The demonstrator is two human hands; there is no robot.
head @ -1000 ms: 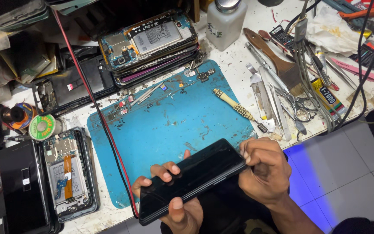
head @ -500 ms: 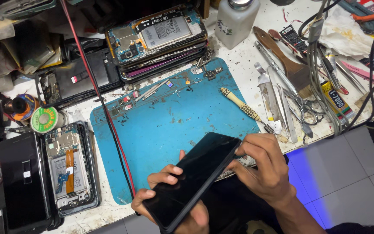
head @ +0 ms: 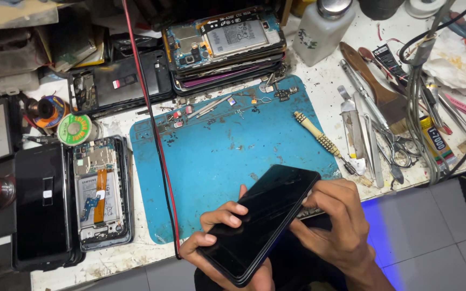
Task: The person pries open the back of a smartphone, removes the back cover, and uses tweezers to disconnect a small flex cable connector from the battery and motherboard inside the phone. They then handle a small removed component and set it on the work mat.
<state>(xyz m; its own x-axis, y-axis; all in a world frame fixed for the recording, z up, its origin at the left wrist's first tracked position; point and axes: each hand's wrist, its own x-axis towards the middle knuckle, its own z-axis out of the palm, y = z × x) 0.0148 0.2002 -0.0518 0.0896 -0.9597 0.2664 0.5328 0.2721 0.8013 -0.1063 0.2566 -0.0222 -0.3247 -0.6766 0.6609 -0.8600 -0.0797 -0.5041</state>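
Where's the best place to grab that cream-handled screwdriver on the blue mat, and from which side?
Pinch the cream-handled screwdriver across its knurled handle, coming from above. It lies flat and diagonal on the blue mat, handle end up-left with bare mat on both sides; its tip points toward the crowded tweezers.

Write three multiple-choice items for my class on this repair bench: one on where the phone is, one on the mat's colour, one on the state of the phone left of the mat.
1. Where is the black phone?
A. Flat on the mat
B. Held in both hands at the bench's near edge
C. On the stack of phones at the back

2. What colour is the mat?
A. Blue
B. Green
C. Grey

3. In what state is the phone left of the mat, the opened phone?
A. Closed, screen up
B. Wrapped in a bag
C. Back off, insides showing

Answers:
1 B: the left hand grips it from below and the right hand holds its edge.
2 A: its bare surface is blue.
3 C: its board and orange ribbon cable lie exposed.
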